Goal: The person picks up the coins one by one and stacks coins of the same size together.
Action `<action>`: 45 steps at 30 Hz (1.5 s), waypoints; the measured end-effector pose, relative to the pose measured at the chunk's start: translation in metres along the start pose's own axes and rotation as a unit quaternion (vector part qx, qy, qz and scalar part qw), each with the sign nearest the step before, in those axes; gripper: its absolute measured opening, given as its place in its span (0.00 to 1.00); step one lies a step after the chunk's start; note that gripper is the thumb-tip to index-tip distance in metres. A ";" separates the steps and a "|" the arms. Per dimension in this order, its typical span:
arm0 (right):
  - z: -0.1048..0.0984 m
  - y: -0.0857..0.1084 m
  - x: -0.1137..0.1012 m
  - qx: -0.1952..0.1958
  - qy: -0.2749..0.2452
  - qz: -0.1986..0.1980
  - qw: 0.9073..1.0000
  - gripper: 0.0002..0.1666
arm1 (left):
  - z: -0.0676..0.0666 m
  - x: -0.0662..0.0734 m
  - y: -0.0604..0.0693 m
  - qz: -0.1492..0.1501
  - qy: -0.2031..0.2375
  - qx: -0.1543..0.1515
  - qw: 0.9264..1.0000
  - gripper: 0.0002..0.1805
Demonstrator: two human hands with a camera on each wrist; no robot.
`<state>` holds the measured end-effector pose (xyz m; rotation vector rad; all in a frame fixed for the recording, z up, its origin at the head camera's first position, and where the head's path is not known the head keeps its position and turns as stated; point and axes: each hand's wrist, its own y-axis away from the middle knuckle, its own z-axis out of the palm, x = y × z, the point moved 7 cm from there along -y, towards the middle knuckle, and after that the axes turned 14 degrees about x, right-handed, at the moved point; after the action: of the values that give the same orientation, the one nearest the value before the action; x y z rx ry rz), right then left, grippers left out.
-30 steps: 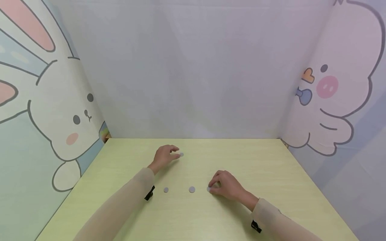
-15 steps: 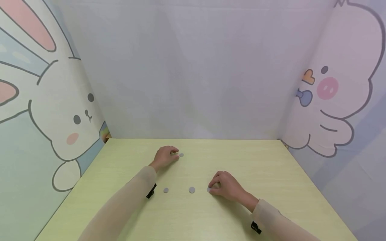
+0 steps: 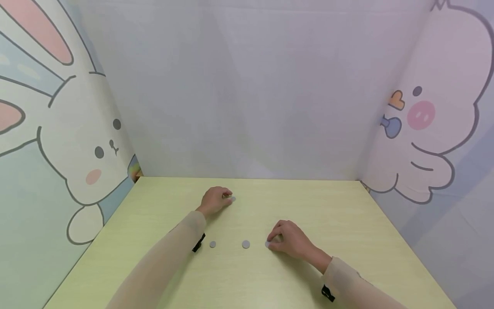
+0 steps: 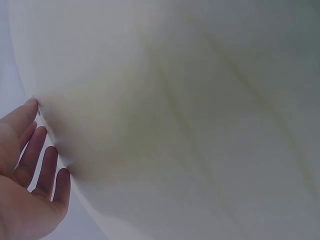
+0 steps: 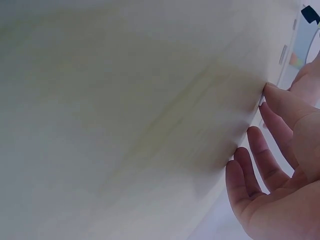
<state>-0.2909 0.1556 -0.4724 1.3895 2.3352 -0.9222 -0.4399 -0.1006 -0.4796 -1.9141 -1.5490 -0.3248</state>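
Several small grey discs, coin-like, lie on the pale yellow table. At the back, my left hand (image 3: 216, 201) has thumb and forefinger closed about the edges of one coin (image 3: 233, 198); its other fingertips (image 4: 50, 150) touch the tabletop in the left wrist view. Closer to me, my right hand (image 3: 290, 239) pinches another coin (image 3: 267, 244) between thumb and forefinger, most of it covered. In the right wrist view, a sliver of this coin (image 5: 261, 99) shows at the thumb tip. A larger coin (image 3: 245, 244) and a smaller coin (image 3: 212, 244) lie untouched to its left.
The table (image 3: 308, 201) ends at a plain pale cloth wall (image 3: 247, 94) behind it. Cloth panels with a cartoon rabbit (image 3: 81, 159) and a cartoon chick (image 3: 436, 107) flank both sides. Black straps (image 3: 328, 293) hang under the sleeves.
My left hand drew back a little from the far coin, then moved right onto it. The right hand stays on its coin; the two untouched coins have not moved.
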 end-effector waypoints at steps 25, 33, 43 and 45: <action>-0.001 0.001 -0.001 -0.001 0.001 -0.001 1.000 0.06 | 0.005 0.007 -0.007 0.029 -0.025 -0.006 0.999 0.12; 0.000 0.001 -0.001 -0.003 0.004 -0.001 1.000 0.05 | 0.005 0.004 -0.007 0.028 -0.028 0.003 0.999 0.10; 0.000 0.000 0.000 -0.004 0.004 0.000 1.000 0.05 | 0.007 0.004 -0.007 0.027 -0.036 0.014 0.999 0.08; 0.000 0.000 0.001 -0.005 0.003 -0.001 1.000 0.05 | 0.007 0.004 -0.007 0.026 -0.035 0.015 0.999 0.08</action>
<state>-0.2912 0.1561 -0.4725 1.3874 2.3425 -0.9067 -0.4466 -0.0925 -0.4807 -1.9580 -1.5366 -0.2132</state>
